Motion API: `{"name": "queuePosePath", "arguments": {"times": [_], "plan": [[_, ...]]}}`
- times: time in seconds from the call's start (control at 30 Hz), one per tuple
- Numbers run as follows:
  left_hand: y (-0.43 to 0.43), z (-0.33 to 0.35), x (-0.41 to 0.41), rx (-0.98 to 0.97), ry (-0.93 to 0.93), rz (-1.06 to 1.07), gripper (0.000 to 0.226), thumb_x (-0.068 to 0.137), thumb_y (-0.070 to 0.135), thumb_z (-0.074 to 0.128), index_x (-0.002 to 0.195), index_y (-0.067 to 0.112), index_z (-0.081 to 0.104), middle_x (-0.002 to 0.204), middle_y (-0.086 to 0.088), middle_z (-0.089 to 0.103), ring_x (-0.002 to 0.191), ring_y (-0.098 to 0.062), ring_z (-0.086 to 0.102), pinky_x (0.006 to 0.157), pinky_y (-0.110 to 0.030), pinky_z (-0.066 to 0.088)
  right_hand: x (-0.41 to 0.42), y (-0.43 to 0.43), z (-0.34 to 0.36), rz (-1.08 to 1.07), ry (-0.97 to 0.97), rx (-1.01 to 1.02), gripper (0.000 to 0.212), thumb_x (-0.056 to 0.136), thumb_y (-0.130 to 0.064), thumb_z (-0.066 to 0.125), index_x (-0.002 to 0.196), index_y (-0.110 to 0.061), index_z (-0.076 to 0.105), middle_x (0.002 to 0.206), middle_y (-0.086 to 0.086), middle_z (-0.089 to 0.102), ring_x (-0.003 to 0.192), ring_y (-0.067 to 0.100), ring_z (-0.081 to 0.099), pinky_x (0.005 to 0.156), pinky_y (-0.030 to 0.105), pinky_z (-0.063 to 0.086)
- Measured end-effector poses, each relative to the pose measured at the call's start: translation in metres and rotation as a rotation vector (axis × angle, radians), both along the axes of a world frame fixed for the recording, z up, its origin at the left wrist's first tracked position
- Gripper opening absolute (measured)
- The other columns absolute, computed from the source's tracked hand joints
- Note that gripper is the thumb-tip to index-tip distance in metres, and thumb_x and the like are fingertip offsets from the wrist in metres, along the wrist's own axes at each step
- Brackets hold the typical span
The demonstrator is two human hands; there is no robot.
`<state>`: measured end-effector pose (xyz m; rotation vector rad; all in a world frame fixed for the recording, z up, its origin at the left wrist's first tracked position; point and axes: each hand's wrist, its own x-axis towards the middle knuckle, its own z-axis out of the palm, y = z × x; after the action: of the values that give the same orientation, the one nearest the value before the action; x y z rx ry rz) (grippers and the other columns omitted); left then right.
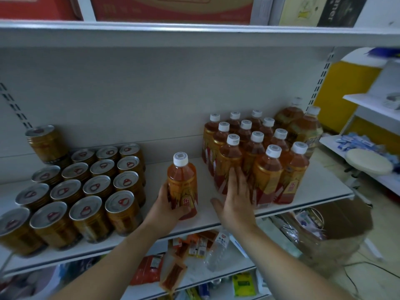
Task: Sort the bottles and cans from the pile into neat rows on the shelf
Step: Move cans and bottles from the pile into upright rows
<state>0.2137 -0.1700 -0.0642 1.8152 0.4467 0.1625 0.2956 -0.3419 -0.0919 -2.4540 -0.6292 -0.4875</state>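
My left hand [165,205] grips an orange tea bottle [182,185] with a white cap, standing upright on the white shelf [201,215] near its front edge. My right hand [234,198] is open with fingers spread, its fingertips against the front of a group of several matching tea bottles [255,161] standing in rows at the right. Several gold cans [86,187] with silver tops stand in rows on the left of the shelf. One more can [46,144] rests tilted on top of the back-left cans.
Two bigger tea bottles [303,126] stand behind the bottle group at the far right. A lower shelf holds snack packets and a clear water bottle [217,250] lying down. A brown cardboard box [337,226] sits on the floor at right. Red cartons fill the shelf above.
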Motion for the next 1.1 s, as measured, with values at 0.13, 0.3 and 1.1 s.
{"name": "queuePosePath", "arguments": {"times": [0.13, 0.3, 1.1], "plan": [[-0.003, -0.001, 0.000, 0.012, 0.004, 0.017, 0.074, 0.075, 0.003, 0.075, 0.134, 0.023, 0.034, 0.106, 0.014, 0.059, 0.100, 0.000, 0.057, 0.076, -0.014, 0.045, -0.014, -0.019, -0.036, 0.073, 0.132, -0.203, 0.076, 0.089, -0.061, 0.032, 0.143, -0.009, 0.039, 0.145, 0.015, 0.044, 0.134, 0.035, 0.041, 0.110, 0.046, 0.033], [-0.015, 0.001, -0.001, 0.025, 0.022, 0.023, 0.078, 0.076, 0.003, 0.074, 0.140, 0.019, 0.032, 0.101, 0.017, 0.056, 0.088, 0.008, 0.051, 0.078, -0.015, 0.041, -0.021, -0.044, -0.053, 0.125, 0.138, -0.430, 0.076, 0.099, -0.057, 0.008, 0.121, -0.012, 0.066, 0.125, 0.008, 0.064, 0.116, 0.026, 0.061, 0.110, 0.038, 0.019], [-0.094, -0.009, 0.036, 0.014, -0.013, -0.014, 0.080, 0.080, 0.006, 0.072, 0.144, 0.023, 0.027, 0.113, 0.012, 0.058, 0.102, -0.003, 0.055, 0.074, -0.009, 0.042, 0.058, -0.204, -0.054, -0.094, 0.201, -0.349, 0.094, 0.083, -0.072, 0.018, 0.138, -0.001, 0.046, 0.141, 0.020, 0.047, 0.133, 0.037, 0.042, 0.110, 0.049, 0.032]]}}
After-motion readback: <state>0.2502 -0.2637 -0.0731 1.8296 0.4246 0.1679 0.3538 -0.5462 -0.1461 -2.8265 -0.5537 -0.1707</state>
